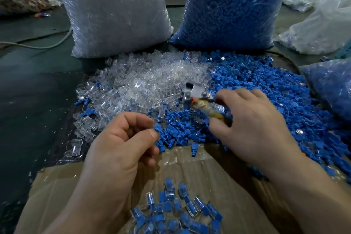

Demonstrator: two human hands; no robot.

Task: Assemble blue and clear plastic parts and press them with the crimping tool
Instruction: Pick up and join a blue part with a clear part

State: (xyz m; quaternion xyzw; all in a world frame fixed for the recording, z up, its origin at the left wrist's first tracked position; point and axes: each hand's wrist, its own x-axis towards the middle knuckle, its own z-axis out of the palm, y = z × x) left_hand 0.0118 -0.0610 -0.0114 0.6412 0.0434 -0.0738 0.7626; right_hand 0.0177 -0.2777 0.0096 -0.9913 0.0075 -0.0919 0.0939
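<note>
My left hand [121,144] pinches a small blue plastic part [157,129] between thumb and forefinger, just above the near edge of the blue pile. My right hand [252,125] grips the crimping tool [201,99] by its tape-wrapped handle; the metal head points left over the spot where the two piles meet. A heap of clear plastic parts [140,83] lies centre-left and a wide heap of blue plastic parts [266,89] centre-right. Several assembled blue-and-clear pieces [176,211] lie on cardboard near the bottom.
A big bag of clear parts [114,9] and a big bag of blue parts [231,5] stand behind the heaps. More bags sit at the right [322,21] and far left. A flattened cardboard sheet [199,161] covers the near surface. A cable [38,43] runs at left.
</note>
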